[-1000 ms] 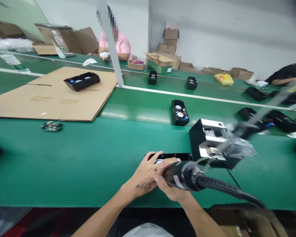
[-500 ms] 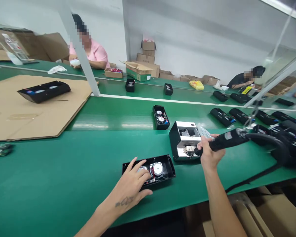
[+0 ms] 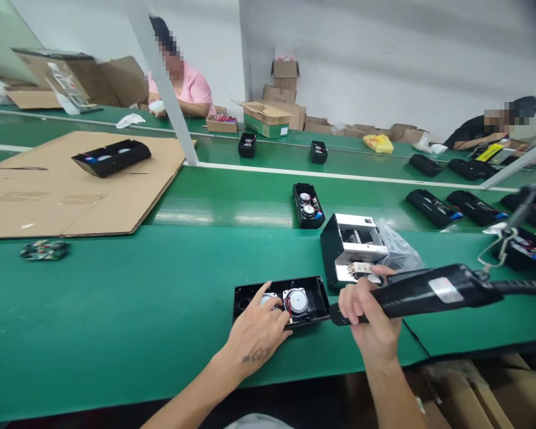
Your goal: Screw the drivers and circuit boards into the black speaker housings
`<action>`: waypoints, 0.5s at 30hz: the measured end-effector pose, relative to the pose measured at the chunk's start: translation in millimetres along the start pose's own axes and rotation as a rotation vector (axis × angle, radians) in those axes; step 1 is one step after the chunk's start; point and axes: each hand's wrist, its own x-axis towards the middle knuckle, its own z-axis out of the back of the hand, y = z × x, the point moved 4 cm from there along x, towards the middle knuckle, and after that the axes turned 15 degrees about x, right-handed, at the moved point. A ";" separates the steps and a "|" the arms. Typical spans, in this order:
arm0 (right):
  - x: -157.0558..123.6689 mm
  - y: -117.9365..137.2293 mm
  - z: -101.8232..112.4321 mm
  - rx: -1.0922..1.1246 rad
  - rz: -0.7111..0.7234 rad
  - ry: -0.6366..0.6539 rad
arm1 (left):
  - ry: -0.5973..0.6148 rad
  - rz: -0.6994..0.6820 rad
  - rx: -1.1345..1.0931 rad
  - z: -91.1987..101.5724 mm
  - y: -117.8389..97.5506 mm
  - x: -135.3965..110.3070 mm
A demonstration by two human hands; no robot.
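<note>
My left hand (image 3: 259,330) rests on an open black speaker housing (image 3: 280,300) lying on the green belt, fingers spread over its two round speaker drivers. My right hand (image 3: 370,316) is shut on a black powered screwdriver (image 3: 424,291), held nearly level, its tip next to the housing's right end. A thick cable runs from the tool off to the right. Just behind my right hand stands a black and silver box (image 3: 351,247) with small parts inside.
Another open housing (image 3: 308,205) lies further back on the belt. A cardboard sheet (image 3: 71,185) with a black housing (image 3: 111,157) lies at left, a small circuit board (image 3: 44,249) near it. Several black housings sit at right. Two people work at the far belt.
My right hand has come down from the silver box with the screwdriver, now beside the housing's right end. My left hand stays on the housing. The camera has shifted slightly.
</note>
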 end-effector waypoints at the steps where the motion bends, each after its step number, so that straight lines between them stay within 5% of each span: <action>1: -3.7 -4.7 -4.8 0.005 0.000 0.023 | 0.001 -0.002 0.004 0.0 0.1 0.0; 8: -11.6 -33.0 -11.3 -0.037 -0.036 0.070 | 0.000 0.004 -0.011 1.2 0.8 0.3; 15: -9.0 -25.5 -15.6 -0.005 -0.029 0.063 | -0.065 0.075 -0.124 8.2 2.0 -1.1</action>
